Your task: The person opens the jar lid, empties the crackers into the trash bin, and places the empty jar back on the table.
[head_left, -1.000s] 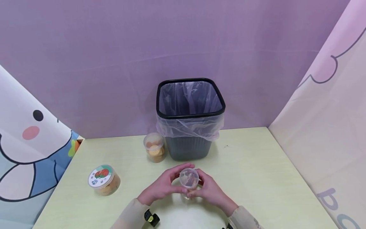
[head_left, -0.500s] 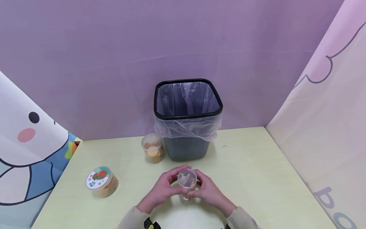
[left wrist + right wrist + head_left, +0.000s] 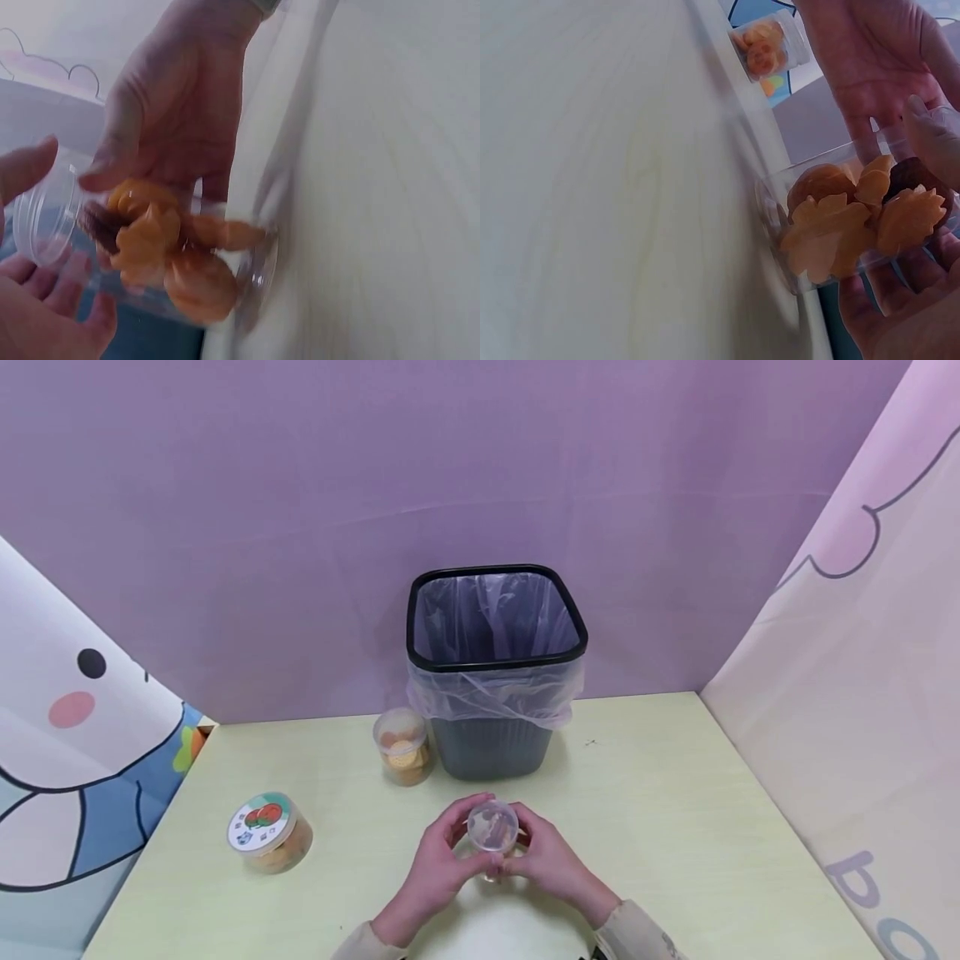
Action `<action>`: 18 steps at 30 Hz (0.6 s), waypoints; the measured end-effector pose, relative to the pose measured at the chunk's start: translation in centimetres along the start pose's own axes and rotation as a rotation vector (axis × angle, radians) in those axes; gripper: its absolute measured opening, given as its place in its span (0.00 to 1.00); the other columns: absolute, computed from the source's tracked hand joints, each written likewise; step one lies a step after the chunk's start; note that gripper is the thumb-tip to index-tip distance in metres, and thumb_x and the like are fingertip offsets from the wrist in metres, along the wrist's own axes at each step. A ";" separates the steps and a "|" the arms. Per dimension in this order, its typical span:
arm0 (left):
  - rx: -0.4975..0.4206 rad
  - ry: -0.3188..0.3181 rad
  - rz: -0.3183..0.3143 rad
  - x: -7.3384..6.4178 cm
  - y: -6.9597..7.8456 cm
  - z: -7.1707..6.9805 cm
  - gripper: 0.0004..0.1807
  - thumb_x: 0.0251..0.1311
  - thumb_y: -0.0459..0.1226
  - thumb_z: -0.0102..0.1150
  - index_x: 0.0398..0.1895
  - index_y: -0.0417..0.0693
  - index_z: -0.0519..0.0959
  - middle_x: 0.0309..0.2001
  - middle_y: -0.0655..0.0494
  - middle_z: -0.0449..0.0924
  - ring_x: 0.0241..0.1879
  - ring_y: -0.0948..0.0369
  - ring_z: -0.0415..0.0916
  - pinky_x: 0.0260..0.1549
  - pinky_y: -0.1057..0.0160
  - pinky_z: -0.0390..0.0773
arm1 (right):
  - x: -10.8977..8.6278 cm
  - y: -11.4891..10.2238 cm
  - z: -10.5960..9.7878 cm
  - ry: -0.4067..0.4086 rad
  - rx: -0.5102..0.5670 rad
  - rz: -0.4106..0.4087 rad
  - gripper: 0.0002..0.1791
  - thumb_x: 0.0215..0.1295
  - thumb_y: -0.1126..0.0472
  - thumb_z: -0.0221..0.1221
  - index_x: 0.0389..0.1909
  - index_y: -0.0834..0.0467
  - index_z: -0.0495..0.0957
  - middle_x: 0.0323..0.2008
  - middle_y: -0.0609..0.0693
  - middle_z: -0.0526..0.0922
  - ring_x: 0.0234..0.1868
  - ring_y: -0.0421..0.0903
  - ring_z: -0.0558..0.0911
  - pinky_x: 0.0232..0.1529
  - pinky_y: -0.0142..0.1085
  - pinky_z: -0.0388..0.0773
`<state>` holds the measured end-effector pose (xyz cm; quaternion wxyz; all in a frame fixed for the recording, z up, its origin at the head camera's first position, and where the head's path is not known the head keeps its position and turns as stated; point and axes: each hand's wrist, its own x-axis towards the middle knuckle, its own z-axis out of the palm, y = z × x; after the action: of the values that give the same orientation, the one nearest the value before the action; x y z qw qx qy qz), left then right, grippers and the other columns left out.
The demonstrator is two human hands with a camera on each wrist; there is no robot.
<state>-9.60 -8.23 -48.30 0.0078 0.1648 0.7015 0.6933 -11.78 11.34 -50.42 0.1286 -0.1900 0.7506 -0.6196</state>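
Observation:
A small clear plastic jar [image 3: 492, 828] stands on the table between my two hands, its see-through lid facing up. Orange-brown, flower-edged cookies [image 3: 150, 240] and a darker one show through its wall. My left hand [image 3: 438, 864] curves round the left side, its thumb and fingers near the lid [image 3: 46, 214] in the left wrist view. From the other side my right hand [image 3: 551, 860] grips the body, with fingers [image 3: 900, 281] spread along the wall under the cookies in the right wrist view. Both thumbs meet at the near side of the jar.
A grey bin [image 3: 491, 747] with a black rim and clear liner stands behind the hands. Left of it is another clear cookie jar [image 3: 405, 752]. A jar with a tomato-printed lid [image 3: 272, 833] sits on the table [image 3: 675, 827] at left.
My left hand has turned slightly, its forearm swinging right and its thumb sliding across toward the right thumb. The jar and right hand stay nearly in place; the head view shifts a little.

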 end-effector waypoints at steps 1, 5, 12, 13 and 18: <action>0.007 0.018 0.012 -0.1 0.0 0.2 0.38 0.47 0.29 0.76 0.65 0.45 0.73 0.62 0.50 0.75 0.63 0.49 0.70 0.64 0.50 0.64 | 0.0 0.0 0.0 0.001 0.002 -0.003 0.34 0.50 0.61 0.75 0.59 0.56 0.73 0.56 0.48 0.79 0.63 0.52 0.74 0.66 0.49 0.67; 0.024 0.083 0.039 -0.3 0.1 0.8 0.37 0.45 0.30 0.78 0.63 0.45 0.74 0.60 0.49 0.76 0.62 0.49 0.71 0.63 0.50 0.67 | 0.1 0.0 0.1 0.009 0.008 -0.006 0.34 0.49 0.61 0.76 0.59 0.56 0.74 0.57 0.48 0.79 0.62 0.51 0.75 0.65 0.47 0.68; 0.051 0.157 0.052 -0.2 0.2 1.5 0.36 0.43 0.32 0.80 0.59 0.46 0.75 0.57 0.51 0.74 0.58 0.48 0.71 0.59 0.47 0.68 | 0.1 0.0 0.2 0.017 0.007 0.000 0.34 0.48 0.62 0.76 0.58 0.55 0.74 0.55 0.49 0.80 0.60 0.50 0.76 0.64 0.44 0.69; 0.058 0.166 0.049 -0.1 0.2 1.6 0.35 0.43 0.33 0.80 0.58 0.47 0.75 0.56 0.51 0.73 0.57 0.48 0.71 0.58 0.47 0.68 | 0.1 0.0 0.2 0.016 0.009 0.000 0.34 0.48 0.62 0.76 0.58 0.55 0.74 0.55 0.49 0.80 0.60 0.50 0.76 0.64 0.44 0.70; 0.057 0.198 0.038 0.0 0.2 1.9 0.34 0.41 0.33 0.81 0.55 0.49 0.76 0.55 0.53 0.71 0.55 0.48 0.71 0.55 0.49 0.67 | 0.1 0.0 0.3 0.016 0.014 0.007 0.34 0.48 0.63 0.76 0.58 0.56 0.74 0.56 0.50 0.80 0.60 0.50 0.77 0.63 0.42 0.70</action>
<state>-9.08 -6.44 -48.16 -0.0795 0.1088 0.7150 0.6860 -11.78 11.05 -50.51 0.1261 -0.1817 0.7479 -0.6259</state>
